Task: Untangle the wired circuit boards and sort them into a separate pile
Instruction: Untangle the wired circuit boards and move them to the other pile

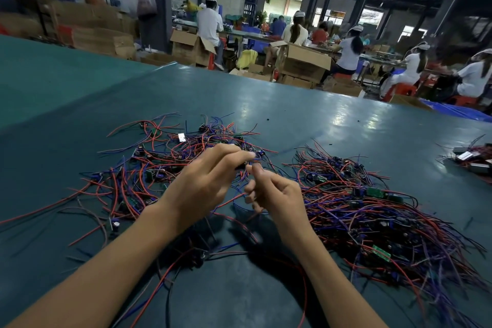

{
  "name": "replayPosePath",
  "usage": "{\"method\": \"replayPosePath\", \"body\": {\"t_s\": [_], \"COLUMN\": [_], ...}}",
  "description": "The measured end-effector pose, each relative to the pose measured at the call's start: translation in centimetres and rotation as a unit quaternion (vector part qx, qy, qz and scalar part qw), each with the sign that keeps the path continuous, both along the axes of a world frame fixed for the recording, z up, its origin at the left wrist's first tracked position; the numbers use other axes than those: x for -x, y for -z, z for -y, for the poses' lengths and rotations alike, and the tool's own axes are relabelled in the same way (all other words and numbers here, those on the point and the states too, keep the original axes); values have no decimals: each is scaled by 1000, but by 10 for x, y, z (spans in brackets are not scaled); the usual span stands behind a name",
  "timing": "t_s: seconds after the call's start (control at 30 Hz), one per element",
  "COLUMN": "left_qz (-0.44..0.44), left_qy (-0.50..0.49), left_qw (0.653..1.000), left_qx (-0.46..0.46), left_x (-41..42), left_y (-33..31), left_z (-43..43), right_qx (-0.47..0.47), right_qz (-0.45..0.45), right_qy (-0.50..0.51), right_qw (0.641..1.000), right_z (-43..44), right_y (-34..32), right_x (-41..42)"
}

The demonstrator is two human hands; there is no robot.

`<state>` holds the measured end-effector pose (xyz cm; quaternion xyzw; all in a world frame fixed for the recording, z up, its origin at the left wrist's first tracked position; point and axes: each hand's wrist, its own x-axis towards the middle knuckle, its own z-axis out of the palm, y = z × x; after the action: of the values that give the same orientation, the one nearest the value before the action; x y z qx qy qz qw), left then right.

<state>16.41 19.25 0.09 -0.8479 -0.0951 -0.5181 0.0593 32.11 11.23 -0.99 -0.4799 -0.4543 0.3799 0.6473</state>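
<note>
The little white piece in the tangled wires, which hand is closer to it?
Left. The left hand is just this side of the white piece, a bit to its right. The right hand is farther right, beyond the left hand.

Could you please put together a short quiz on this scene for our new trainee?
1. True or false: the left hand lies flat on the table.
2. What do that hand and the right hand pinch between them? A) a wired circuit board B) a screwdriver C) a roll of tape
3. Fill in: the denser pile lies to the person's ____.
Key: 1 false; 2 A; 3 right.
</note>
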Motion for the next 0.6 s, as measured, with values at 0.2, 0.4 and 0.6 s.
{"method": "replayPosePath", "body": {"t_s": [0.2,0.4,0.6], "left_qz": [-1,-28,-28], "left_qy": [-8,-32,-86], "left_qw": [1000,998,992], "left_qx": [-13,43,84], "left_x": [-4,2,11], "left_y": [2,3,-2], "left_z": [5,4,-3], "right_qx": [-49,-65,-72], "right_qz": [-187,-137,-197], "right_qy": [-92,-82,12], "right_qw": [977,985,978], "right_z": [4,8,7], "right_y": [-11,-14,-17], "right_x": [-5,-8,-20]}}
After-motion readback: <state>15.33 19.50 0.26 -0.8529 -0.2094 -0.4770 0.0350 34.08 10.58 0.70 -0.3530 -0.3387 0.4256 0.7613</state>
